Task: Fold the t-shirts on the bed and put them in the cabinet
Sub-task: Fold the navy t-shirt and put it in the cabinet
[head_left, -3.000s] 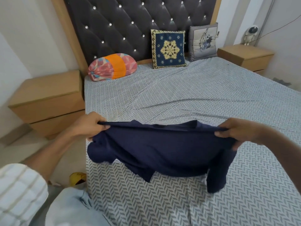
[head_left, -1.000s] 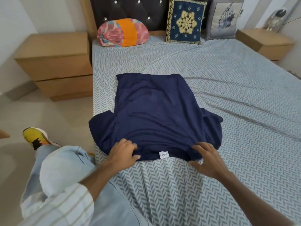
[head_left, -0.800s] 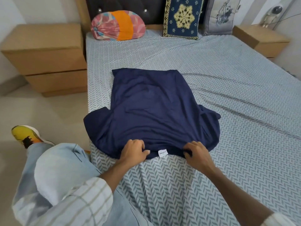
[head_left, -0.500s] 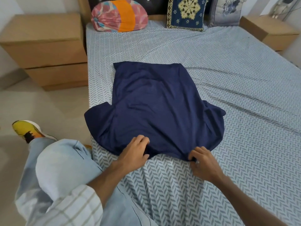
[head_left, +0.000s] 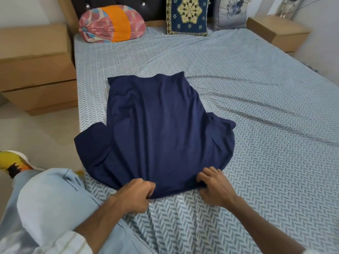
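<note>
A navy blue t-shirt (head_left: 156,129) lies spread on the bed (head_left: 256,107), its hem towards the headboard and its neck end towards me. One sleeve hangs over the bed's left edge, the other bunches at the right. My left hand (head_left: 136,193) grips the shirt's near edge with curled fingers. My right hand (head_left: 213,186) pinches the same edge a little to the right. The near edge is gathered between the two hands.
A pink and orange bolster (head_left: 111,24), a blue patterned cushion (head_left: 187,15) and a grey cushion (head_left: 231,13) stand by the headboard. Wooden nightstands (head_left: 34,66) (head_left: 277,32) flank the bed. My knee in light jeans (head_left: 51,204) rests against the bed's near left side.
The shirt went from held up in the air to lying on the bed. Over the last second both hands closed on its near edge and drew it towards me, wrinkling the far hem.
</note>
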A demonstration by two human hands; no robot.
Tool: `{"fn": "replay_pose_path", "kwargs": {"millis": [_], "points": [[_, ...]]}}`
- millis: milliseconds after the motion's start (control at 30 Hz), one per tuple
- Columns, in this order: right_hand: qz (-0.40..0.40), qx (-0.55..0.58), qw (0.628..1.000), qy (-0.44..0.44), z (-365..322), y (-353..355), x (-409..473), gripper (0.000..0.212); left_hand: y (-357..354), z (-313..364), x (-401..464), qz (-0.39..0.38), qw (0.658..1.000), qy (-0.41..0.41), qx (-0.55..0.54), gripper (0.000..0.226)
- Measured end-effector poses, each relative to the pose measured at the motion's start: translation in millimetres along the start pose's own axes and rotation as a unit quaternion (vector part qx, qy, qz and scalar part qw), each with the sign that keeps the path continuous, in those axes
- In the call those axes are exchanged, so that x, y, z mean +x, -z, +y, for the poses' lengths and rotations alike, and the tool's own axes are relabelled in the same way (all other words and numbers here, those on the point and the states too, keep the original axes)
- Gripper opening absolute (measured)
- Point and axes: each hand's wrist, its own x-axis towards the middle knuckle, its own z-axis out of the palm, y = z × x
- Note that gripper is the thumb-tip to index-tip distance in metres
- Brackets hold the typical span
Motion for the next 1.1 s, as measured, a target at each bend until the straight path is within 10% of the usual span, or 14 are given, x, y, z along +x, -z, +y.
{"fn": "replay_pose_path", "kwargs": {"millis": [167,333,600,800,933,1100], "points": [[-0.014,0.011,1.0,-0.015,6,8,-3,0.04,1,-2,1,0.055,0.994,-0.04,0.087,0.027],[0.025,0.017,0.999,-0.011,-3,11,14,0.035,8,0,0,0.075,0.995,0.02,-0.063,0.038],[0.037,0.044,0.992,0.116,-121,-12,90,0.037,34,-70,17,0.388,0.862,0.267,-0.186,0.014],[-0.018,0.001,0.982,0.188,-192,-44,119,0.044,39,-117,9,0.28,0.878,0.364,-0.135,0.033],[-0.029,0.039,0.974,0.223,-204,-57,120,0.01,41,-122,1,0.238,0.885,0.378,-0.132,0.013],[-0.101,0.142,0.958,0.23,-197,-43,122,0.005,47,-124,-12,0.287,0.78,0.431,-0.351,0.013]]}}
